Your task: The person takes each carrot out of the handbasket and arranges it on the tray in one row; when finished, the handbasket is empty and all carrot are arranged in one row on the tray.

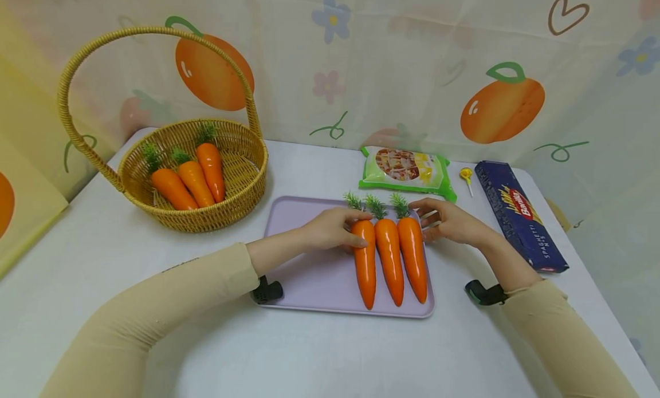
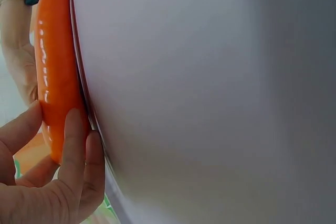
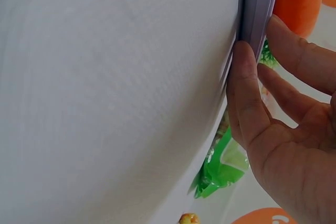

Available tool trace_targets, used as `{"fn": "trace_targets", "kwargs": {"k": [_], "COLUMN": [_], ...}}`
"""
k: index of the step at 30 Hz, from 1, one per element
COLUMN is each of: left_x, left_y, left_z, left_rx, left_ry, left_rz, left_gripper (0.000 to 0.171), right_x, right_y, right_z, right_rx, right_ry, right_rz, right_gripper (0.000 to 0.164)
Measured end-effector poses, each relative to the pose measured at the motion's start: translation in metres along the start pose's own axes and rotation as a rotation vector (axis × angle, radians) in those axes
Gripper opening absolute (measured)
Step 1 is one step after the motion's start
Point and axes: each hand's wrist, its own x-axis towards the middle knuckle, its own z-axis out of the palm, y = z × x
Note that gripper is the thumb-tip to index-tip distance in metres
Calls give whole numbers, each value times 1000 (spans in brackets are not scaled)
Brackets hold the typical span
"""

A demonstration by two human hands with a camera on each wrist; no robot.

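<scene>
Head view: smooth lilac tray [image 1: 309,278]; on its right half, three glossy orange carrots [image 1: 390,260] with frizzy green tops. Left hand [image 1: 334,227]: pinching the leftmost carrot [image 1: 365,272], covering part of its upper end. Right hand [image 1: 450,219]: fingers loosely bent, grasping nothing, tips at the tray's right rim. Beyond: Barilla spaghetti box [image 1: 521,220], right; wicker basket [image 1: 216,216], left, with three more carrots [image 1: 195,181]; yellow lollipop [image 1: 466,173]; green-edged packet [image 1: 404,169]; printed cloth [image 1: 289,66].

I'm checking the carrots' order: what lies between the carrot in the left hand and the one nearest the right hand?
The middle carrot lies there, on the tray, as the head view shows.
</scene>
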Motion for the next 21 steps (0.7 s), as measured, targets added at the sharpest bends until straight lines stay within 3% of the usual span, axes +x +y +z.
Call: {"fn": "trace_targets", "kwargs": {"k": [6, 21], "left_x": [0, 0], "left_y": [-1, -4], "left_z": [0, -4], "left_rx": [39, -73], "left_ry": [23, 112], "left_rz": [17, 7], "left_gripper": [58, 48], "right_x": [-1, 0], "right_y": [-1, -1], "right_z": [1, 1], "right_rx": [7, 12], "right_ry": [0, 1], "right_rz": [-10, -10], "right_gripper": [66, 66]}}
